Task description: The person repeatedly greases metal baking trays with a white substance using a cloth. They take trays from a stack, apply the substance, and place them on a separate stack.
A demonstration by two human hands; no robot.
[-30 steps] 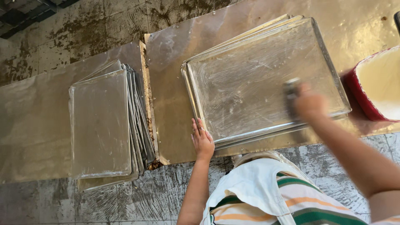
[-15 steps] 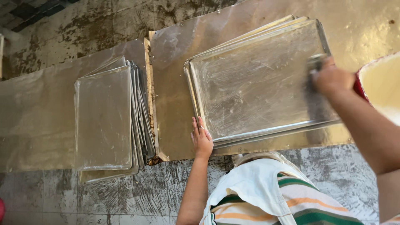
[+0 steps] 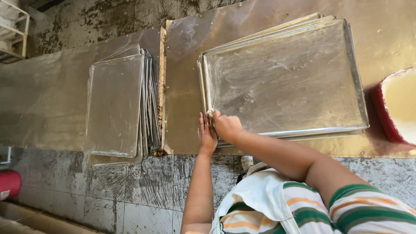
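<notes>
A stack of greased metal baking trays (image 3: 281,82) lies on the metal-clad table (image 3: 182,86). My right hand (image 3: 226,126) is a closed fist at the near-left corner of the top tray. A small wiping pad is in it, with only a tip showing above the fingers. My left hand (image 3: 206,135) lies flat on the table right beside that corner, its fingertips against the stack's edge, holding nothing.
A second stack of trays (image 3: 115,106) lies to the left, across a seam in the table top. A red-rimmed bowl of pale fat (image 3: 396,106) stands at the right edge. A red container (image 3: 8,184) sits on the grimy tiled floor at lower left.
My right hand has swept from the top tray's right side across to its near-left corner. The left hand has stayed put beside the stack.
</notes>
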